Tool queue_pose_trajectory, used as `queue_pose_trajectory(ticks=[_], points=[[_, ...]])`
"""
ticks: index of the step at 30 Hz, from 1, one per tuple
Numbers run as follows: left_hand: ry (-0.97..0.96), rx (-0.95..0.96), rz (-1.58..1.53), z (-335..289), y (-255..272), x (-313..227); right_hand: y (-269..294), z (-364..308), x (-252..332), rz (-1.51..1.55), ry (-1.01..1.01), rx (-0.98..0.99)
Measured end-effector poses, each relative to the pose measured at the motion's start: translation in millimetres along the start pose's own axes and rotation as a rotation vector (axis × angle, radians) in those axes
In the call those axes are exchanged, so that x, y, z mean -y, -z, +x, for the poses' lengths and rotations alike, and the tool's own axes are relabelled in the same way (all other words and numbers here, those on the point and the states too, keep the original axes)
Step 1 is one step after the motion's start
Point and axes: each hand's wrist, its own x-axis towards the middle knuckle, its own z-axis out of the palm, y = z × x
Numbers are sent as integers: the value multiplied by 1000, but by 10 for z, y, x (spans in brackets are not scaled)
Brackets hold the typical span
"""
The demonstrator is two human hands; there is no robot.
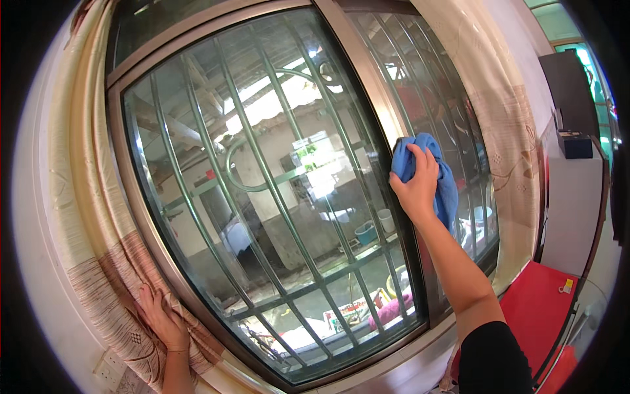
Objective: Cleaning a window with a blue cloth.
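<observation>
A blue cloth [447, 190] is pinched in my right hand [418, 187], thumb on its left edge and fingers bent over it. My hand presses it to the upright metal frame [382, 108] between two sliding window panes, and its loose end hangs down over the right pane. On the left, my left hand [164, 322] lies against the lower part of a beige and brown patterned curtain [98, 276], its fingers stretched out. The large glass pane [275, 217] stands between my two hands.
Green metal bars [261, 164] run behind the glass, with a cluttered yard beyond. Another beige curtain [495, 111] hangs at the right. Past it stand a red-topped surface [535, 302] and a pale cabinet [572, 210] bearing a small dark box [576, 145].
</observation>
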Motion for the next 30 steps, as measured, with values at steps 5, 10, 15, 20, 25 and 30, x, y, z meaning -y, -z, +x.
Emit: queue_pose_trajectory(ticks=[5, 10, 15, 20, 25, 30], points=[[-10, -7, -8, 0, 25, -21, -53, -18, 125, 27, 22, -9], [-5, -23, -44, 16, -4, -28, -17, -28, 189, 38, 6, 13], [38, 9, -36, -12, 12, -5, -100, -360, 706, 113, 89, 128], [34, 12, -65, 12, 17, -34, -148, -768, 1341, 243, 252, 300], [38, 18, -46, -13, 37, -25, -383, -1190, 2058, 508, 513, 527], [17, 21, -59, 17, 89, -48, -551, -1373, 2542, 633, 740, 656]])
